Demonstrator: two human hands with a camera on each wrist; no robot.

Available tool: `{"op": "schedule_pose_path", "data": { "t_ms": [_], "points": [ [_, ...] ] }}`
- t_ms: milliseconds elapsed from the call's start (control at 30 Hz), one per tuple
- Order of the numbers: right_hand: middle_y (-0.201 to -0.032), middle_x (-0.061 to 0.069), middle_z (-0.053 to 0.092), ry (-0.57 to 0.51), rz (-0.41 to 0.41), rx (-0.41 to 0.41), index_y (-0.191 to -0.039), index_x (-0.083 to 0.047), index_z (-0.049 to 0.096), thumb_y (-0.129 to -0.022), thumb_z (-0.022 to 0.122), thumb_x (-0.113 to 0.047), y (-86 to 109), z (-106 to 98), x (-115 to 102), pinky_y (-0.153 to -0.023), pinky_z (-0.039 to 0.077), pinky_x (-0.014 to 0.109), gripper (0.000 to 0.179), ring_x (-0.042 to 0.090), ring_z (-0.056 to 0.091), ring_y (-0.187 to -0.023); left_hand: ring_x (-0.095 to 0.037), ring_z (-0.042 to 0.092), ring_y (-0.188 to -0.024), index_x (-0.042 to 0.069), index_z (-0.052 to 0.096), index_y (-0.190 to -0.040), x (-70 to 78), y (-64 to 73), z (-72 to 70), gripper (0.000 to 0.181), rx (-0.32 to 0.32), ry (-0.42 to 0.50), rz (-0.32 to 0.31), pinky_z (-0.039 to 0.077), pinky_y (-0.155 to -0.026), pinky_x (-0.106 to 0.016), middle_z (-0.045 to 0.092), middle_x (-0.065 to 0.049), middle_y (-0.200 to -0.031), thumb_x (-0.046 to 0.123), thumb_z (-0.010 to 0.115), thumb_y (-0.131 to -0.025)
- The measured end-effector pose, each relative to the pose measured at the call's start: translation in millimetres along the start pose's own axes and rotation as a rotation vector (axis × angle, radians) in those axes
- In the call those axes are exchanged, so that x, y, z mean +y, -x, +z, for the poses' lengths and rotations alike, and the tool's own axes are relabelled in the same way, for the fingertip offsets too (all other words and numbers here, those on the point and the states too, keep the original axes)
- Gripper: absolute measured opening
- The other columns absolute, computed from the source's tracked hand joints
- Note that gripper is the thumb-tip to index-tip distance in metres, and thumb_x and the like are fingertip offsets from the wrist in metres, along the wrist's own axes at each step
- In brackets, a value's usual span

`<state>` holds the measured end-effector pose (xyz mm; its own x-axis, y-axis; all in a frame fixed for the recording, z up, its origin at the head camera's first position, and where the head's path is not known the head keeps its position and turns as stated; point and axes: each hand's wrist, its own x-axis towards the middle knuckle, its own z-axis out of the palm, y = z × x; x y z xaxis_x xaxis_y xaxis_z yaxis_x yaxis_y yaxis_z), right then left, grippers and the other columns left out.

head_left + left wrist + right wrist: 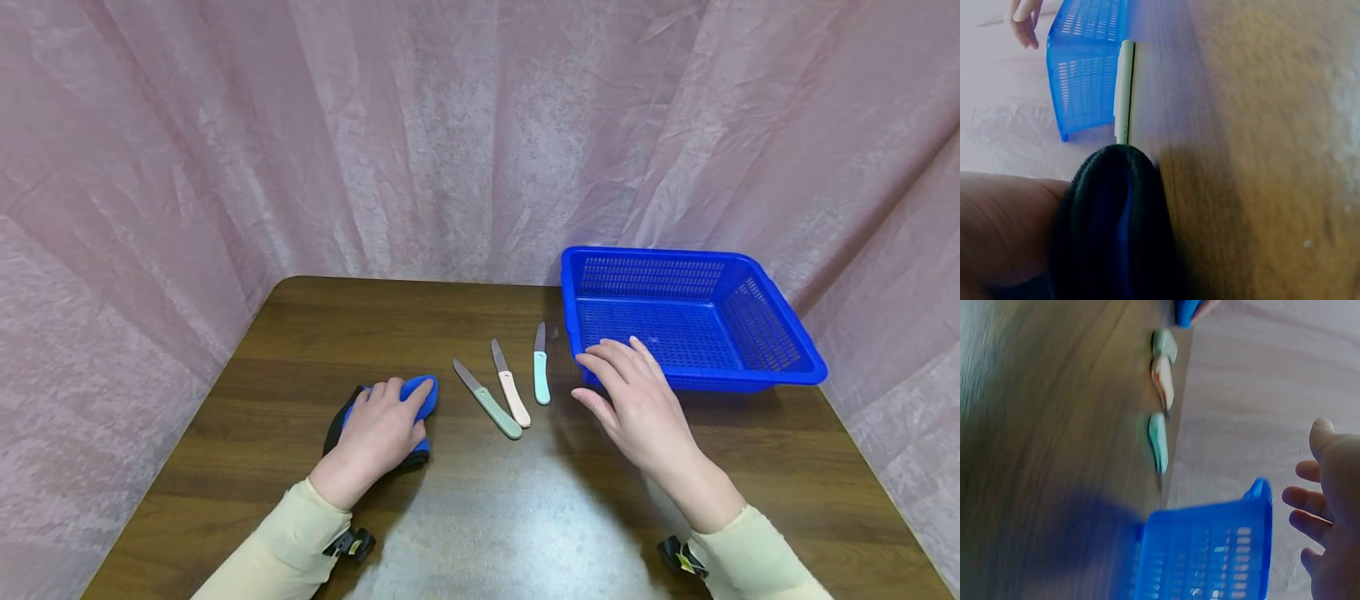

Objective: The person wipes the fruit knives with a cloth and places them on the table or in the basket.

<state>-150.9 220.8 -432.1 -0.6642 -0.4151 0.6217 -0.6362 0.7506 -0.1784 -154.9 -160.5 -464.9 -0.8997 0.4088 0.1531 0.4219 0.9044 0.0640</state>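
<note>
My left hand (380, 425) grips a folded blue cloth (426, 403) with black edging at the left of the table, its fingers over the top and the thumb at the right side. In the left wrist view the dark-edged fold of the cloth (1110, 187) stands up beside the thumb. My right hand (633, 404) is raised over the near left corner of a blue plastic basket (690, 379), its fingers loosely bent and holding nothing. Between the hands lie three knives: one with a green handle (497, 414), one cream (514, 400) and one turquoise (542, 379).
The perforated basket stands at the back right of the brown wooden table (495, 517). Pink curtains (465, 142) hang behind and at both sides. The knives' blades point toward the back edge.
</note>
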Motion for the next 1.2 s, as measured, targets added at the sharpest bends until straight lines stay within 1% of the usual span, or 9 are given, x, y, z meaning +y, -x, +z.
{"op": "schedule_pose_path", "data": {
  "t_ms": [133, 300, 400, 500, 567, 700, 767, 933, 1200],
  "points": [
    [-0.136, 0.019, 0.069, -0.016, -0.038, -0.002, -0.135, -0.002, 0.072, -0.115, 0.044, -0.056, -2.7, 2, -15, -0.132, 0.026, 0.052, 0.064, 0.043, 0.059, -0.138, -0.046, 0.068, -0.109, 0.008, 0.063, -0.155, -1.4, -1.2, -0.9, 0.059, -0.002, -0.023, 0.020, 0.059, -0.091, -0.061, 0.067, -0.027, -0.125, 0.015, 0.078, -0.098],
    [-0.138, 0.017, 0.069, -0.021, -0.067, -0.014, -0.135, -0.002, 0.072, -0.115, 0.043, -0.057, -4.3, 8, -33, -0.130, 0.032, 0.048, 0.065, 0.041, 0.059, -0.139, -0.043, 0.068, -0.102, 0.011, 0.065, -0.153, -2.3, -2.5, -1.4, 0.057, -0.012, -0.054, 0.030, 0.059, -0.081, -0.058, 0.068, -0.024, -0.119, 0.013, 0.078, -0.097],
    [-0.140, 0.016, 0.068, -0.025, -0.072, -0.038, -0.136, -0.002, 0.072, -0.113, 0.054, -0.052, -5.0, 12, -41, -0.124, 0.041, 0.049, 0.057, 0.039, 0.060, -0.140, -0.042, 0.068, -0.099, 0.012, 0.066, -0.151, -3.1, -3.4, -0.8, 0.055, -0.005, -0.070, 0.035, 0.059, -0.078, -0.057, 0.068, -0.022, -0.115, 0.012, 0.079, -0.097],
    [-0.141, 0.015, 0.067, -0.012, -0.043, -0.092, -0.139, -0.004, 0.071, -0.106, 0.073, -0.041, -5.9, 17, -47, -0.115, 0.050, 0.052, 0.050, 0.037, 0.062, -0.137, -0.041, 0.068, -0.096, 0.013, 0.068, -0.148, -3.8, -4.1, -0.3, 0.054, 0.008, -0.083, 0.037, 0.058, -0.076, -0.056, 0.068, -0.021, -0.111, 0.012, 0.080, -0.095],
    [-0.142, 0.015, 0.067, 0.005, -0.013, -0.145, -0.142, -0.005, 0.070, -0.100, 0.082, -0.035, -6.7, 20, -52, -0.109, 0.054, 0.054, 0.053, 0.037, 0.064, -0.134, -0.040, 0.068, -0.095, 0.013, 0.069, -0.147, -4.6, -4.3, 0.0, 0.054, 0.021, -0.089, 0.037, 0.058, -0.076, -0.056, 0.068, -0.021, -0.110, 0.012, 0.081, -0.094],
    [-0.142, 0.016, 0.068, 0.042, 0.045, -0.252, -0.146, -0.007, 0.068, -0.098, 0.085, -0.034, -7.7, 28, -58, -0.103, 0.058, 0.056, 0.058, 0.037, 0.066, -0.132, -0.040, 0.069, -0.091, 0.013, 0.071, -0.144, -6.7, -3.9, -0.7, 0.054, 0.063, -0.088, 0.043, 0.058, -0.074, -0.055, 0.070, -0.021, -0.108, 0.013, 0.084, -0.092],
    [-0.140, 0.017, 0.068, 0.053, 0.069, -0.279, -0.147, -0.006, 0.068, -0.098, 0.085, -0.034, -7.8, 31, -59, -0.101, 0.059, 0.056, 0.058, 0.037, 0.066, -0.131, -0.040, 0.069, -0.088, 0.012, 0.071, -0.143, -8.4, -4.0, -1.1, 0.053, 0.096, -0.084, 0.055, 0.058, -0.073, -0.055, 0.070, -0.022, -0.106, 0.012, 0.083, -0.091],
    [-0.135, 0.023, 0.069, 0.072, 0.122, -0.261, -0.142, -0.003, 0.070, -0.097, 0.087, -0.027, -9.6, 42, -60, -0.090, 0.062, 0.057, 0.054, 0.040, 0.068, -0.123, -0.041, 0.069, -0.081, 0.009, 0.072, -0.141, -11.9, -4.4, -4.7, 0.052, 0.167, -0.054, 0.084, 0.058, -0.067, -0.053, 0.071, -0.023, -0.104, 0.007, 0.081, -0.090],
    [-0.119, 0.025, 0.068, 0.086, 0.250, -0.264, -0.135, -0.001, 0.072, -0.096, 0.085, -0.016, -16.7, 61, -55, -0.074, 0.060, 0.058, 0.044, 0.043, 0.069, -0.097, -0.040, 0.070, -0.080, 0.009, 0.072, -0.142, -8.8, -5.3, -15.2, 0.054, 0.247, 0.006, 0.110, 0.056, -0.065, -0.050, 0.073, -0.022, -0.105, 0.008, 0.079, -0.089]
  ]
}}
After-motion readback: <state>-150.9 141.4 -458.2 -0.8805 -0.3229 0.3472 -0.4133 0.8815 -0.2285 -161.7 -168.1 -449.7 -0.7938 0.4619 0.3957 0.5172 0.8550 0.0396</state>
